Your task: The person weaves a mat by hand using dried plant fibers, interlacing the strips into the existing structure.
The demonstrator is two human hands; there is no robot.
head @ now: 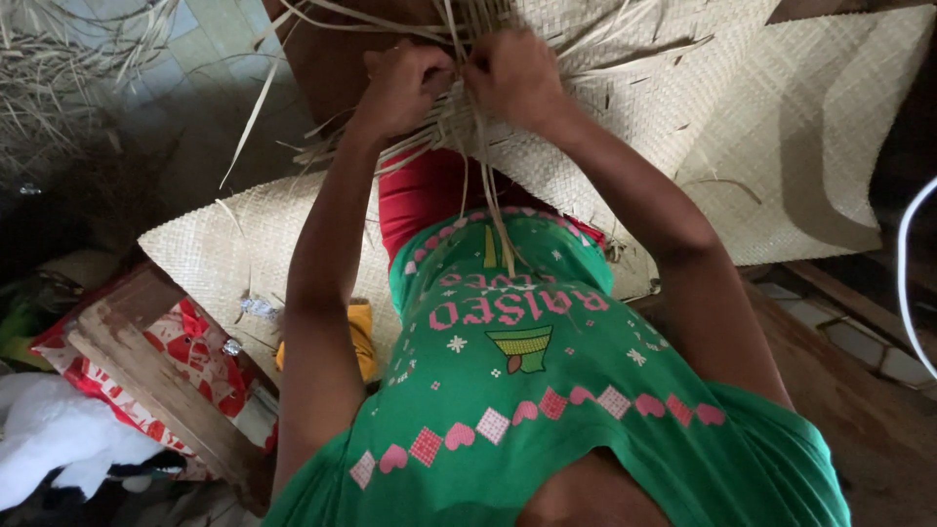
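Observation:
A large pale woven mat [781,127] lies spread across the floor in front of me. Its unfinished edge ends in several loose straw strips [459,127] near the top middle. My left hand [405,83] and my right hand [517,73] are close together at that edge, both with fingers closed on loose strips. One long strip [498,234] hangs down over my green patterned shirt. The fingertips are partly hidden among the strips.
A pile of loose dry straw [59,68] lies at the top left on the tiled floor. A wooden plank [156,385] and red patterned cloth [190,346] sit at the lower left, beside a white soft toy [49,439]. A white cable [908,273] curves at the right edge.

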